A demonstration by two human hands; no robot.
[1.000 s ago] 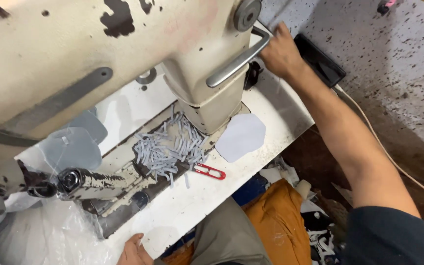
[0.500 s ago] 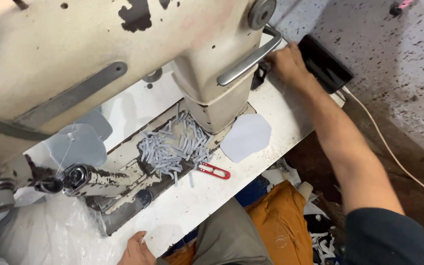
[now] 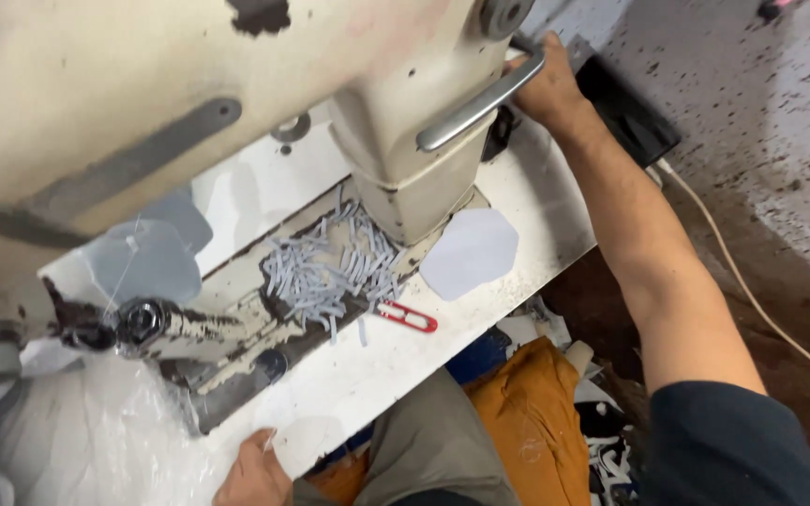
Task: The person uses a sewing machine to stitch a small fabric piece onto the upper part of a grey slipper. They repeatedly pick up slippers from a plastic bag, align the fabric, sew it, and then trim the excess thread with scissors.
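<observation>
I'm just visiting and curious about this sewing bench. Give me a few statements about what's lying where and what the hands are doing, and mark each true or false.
1. The right hand reaches behind the sewing machine, at its far end. True.
2. The red thread snips are held in the left hand. False: they lie loose on the white table, beside the pile of small pale strips.
3. A pale cut fabric piece lies flat on the table by the machine's base. True.
4. The left hand grips the machine's metal handle. False: it rests at the table's near edge.
</observation>
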